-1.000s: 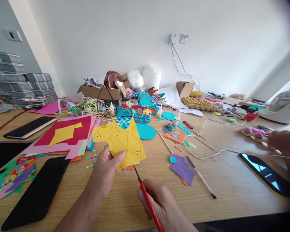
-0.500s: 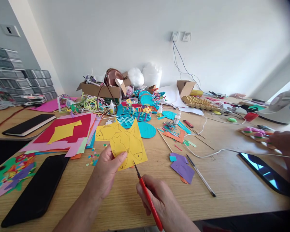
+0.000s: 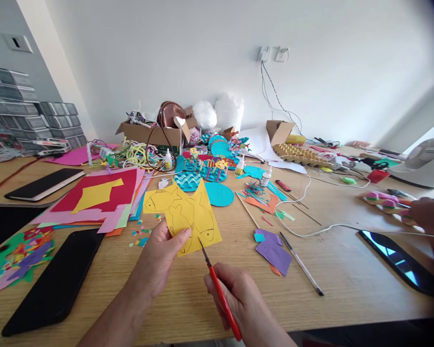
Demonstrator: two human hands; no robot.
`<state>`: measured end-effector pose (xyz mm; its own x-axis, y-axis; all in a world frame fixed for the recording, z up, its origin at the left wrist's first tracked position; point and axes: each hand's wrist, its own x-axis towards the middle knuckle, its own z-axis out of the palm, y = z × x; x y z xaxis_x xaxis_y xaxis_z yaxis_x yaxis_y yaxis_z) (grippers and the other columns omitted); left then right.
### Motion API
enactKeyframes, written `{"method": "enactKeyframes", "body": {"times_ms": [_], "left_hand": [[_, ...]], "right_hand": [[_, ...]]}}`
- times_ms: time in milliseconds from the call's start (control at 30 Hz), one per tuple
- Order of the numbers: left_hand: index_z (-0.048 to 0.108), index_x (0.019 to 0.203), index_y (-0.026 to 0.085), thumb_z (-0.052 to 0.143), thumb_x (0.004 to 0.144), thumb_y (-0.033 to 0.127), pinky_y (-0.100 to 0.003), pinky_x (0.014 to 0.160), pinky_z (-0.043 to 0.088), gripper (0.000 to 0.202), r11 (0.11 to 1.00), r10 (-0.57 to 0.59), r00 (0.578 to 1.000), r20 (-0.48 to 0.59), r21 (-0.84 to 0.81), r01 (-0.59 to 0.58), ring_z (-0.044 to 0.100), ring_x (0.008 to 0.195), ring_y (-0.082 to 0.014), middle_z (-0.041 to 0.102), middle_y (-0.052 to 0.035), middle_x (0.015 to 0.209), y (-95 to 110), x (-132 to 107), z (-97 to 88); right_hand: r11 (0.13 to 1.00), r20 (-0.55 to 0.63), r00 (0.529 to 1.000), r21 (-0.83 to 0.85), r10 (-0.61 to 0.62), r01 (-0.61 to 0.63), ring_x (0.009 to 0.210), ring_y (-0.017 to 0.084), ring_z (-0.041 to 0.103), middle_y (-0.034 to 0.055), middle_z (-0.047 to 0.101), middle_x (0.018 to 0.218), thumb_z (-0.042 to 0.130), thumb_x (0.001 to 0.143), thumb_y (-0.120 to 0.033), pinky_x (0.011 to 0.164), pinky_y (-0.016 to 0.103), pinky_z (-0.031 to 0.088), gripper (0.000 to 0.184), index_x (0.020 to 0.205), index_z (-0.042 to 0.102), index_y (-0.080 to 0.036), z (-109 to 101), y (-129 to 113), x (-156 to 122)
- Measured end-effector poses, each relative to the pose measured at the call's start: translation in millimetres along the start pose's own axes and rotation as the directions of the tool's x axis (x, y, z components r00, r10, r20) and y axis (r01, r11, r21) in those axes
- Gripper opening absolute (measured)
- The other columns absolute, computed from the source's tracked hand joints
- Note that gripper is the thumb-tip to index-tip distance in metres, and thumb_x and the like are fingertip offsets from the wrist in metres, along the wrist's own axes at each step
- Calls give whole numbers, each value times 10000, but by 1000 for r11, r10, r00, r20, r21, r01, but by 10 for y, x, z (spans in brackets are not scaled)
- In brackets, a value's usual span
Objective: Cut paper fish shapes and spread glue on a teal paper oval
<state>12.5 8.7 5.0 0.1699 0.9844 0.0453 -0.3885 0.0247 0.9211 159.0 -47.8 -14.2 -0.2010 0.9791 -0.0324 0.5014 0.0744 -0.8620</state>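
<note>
My left hand [image 3: 159, 260] pinches the lower edge of a yellow paper sheet [image 3: 188, 212] with fish outlines drawn on it, held above the wooden table [image 3: 347, 270]. My right hand [image 3: 238, 299] is closed around red-handled scissors [image 3: 219, 294]. The dark blade tips point up and touch the sheet's bottom edge, just right of my left thumb. A stack of coloured paper [image 3: 101, 197] with a red and a yellow piece on top lies to the left.
Black sheets [image 3: 54, 284] lie at front left. Purple scraps [image 3: 275, 250] and a thin brush [image 3: 302, 265] lie to the right. A tablet [image 3: 398, 260] and another person's hand [image 3: 430, 217] are at far right. Cardboard boxes [image 3: 155, 135], glue bottles and teal paper crafts crowd the back.
The yellow sheet has dropped slightly, and the scissor tips have come up to meet its bottom edge. The camera view has shifted a little.
</note>
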Motion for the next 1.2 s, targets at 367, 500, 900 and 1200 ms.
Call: {"method": "enactKeyframes", "body": {"times_ms": [367, 500, 900, 1200], "left_hand": [[628, 1058, 213, 658, 736, 248, -290, 792, 473, 325, 999, -10, 997, 74, 41, 7, 607, 998, -227, 685, -35, 1049, 28, -27, -19], [639, 1037, 222, 655, 741, 253, -291, 791, 473, 298, 997, -59, 992, 110, 53, 54, 602, 1005, -228, 683, -29, 1052, 48, -38, -40], [618, 1096, 219, 638, 756, 279, -324, 806, 468, 346, 989, -80, 989, 125, 130, 64, 588, 1030, -254, 668, -43, 1090, 57, -21, -79], [659, 1045, 235, 648, 730, 296, -323, 779, 486, 321, 979, -148, 980, 134, 158, 126, 611, 992, -267, 693, -41, 1032, 97, -38, -74]], "right_hand": [[999, 28, 999, 4, 35, -35, 485, 85, 370, -48, 392, 454, 403, 863, -359, 460, 200, 257, 355, 552, 390, -187, -8, -34, -3], [999, 30, 999, 15, 42, -42, 481, 83, 369, -52, 390, 454, 405, 864, -370, 462, 201, 259, 356, 560, 395, -186, -1, -22, -8], [999, 56, 998, 23, 30, -32, 483, 84, 364, -47, 386, 458, 408, 867, -448, 439, 194, 261, 400, 563, 373, -191, -34, -34, -39], [997, 75, 996, 44, 57, -61, 485, 86, 373, -47, 387, 465, 389, 873, -441, 451, 198, 275, 399, 563, 390, -189, -24, -37, -23]]}}
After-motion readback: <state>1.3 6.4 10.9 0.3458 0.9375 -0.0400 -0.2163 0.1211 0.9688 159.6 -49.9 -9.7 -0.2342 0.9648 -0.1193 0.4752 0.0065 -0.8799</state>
